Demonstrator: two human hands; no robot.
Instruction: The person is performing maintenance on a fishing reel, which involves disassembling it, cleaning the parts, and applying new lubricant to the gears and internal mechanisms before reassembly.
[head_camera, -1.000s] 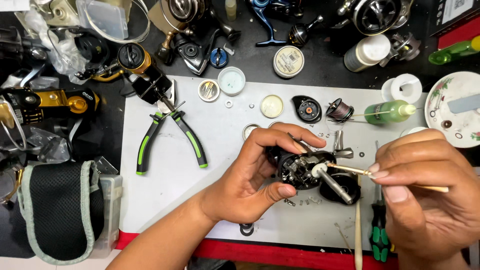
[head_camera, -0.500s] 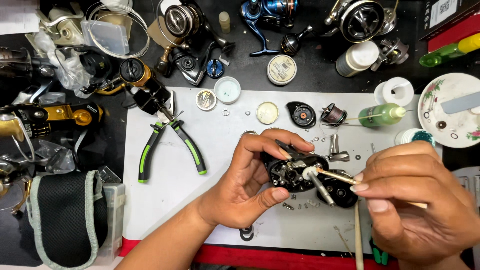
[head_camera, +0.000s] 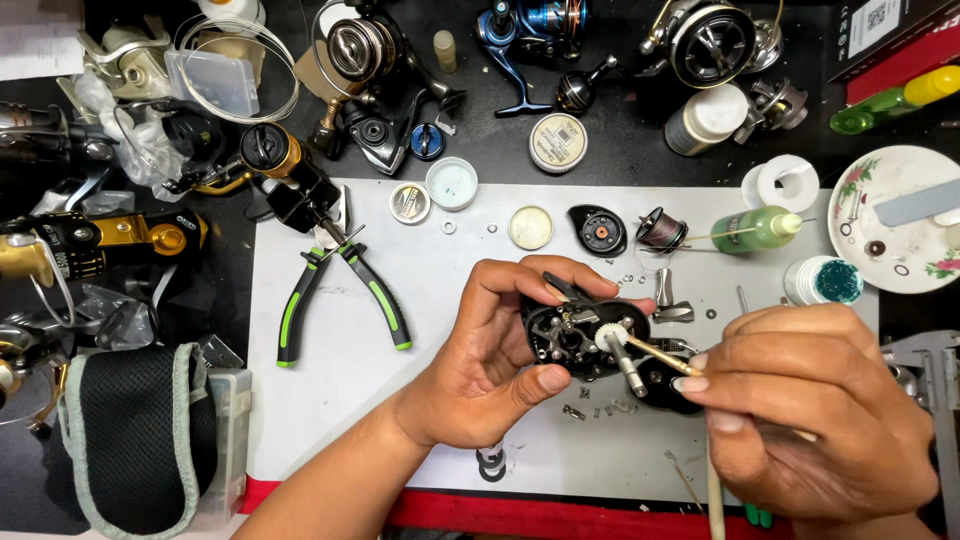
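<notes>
Your left hand (head_camera: 490, 365) and forearm are bare, no sleeve, no glove, no watch or ring. Your right hand (head_camera: 810, 405) is bare too, fingers (head_camera: 700, 383) ungloved, nails short and plain.

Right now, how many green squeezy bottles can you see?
2. One small green bottle lies on the white mat above the right hand. Another green bottle lies at the top right. More may hide among the clutter.

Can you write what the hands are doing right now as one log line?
left hand: holds black reel body | right hand: thin stick tip on white gear | pliers: lying on mat
</notes>
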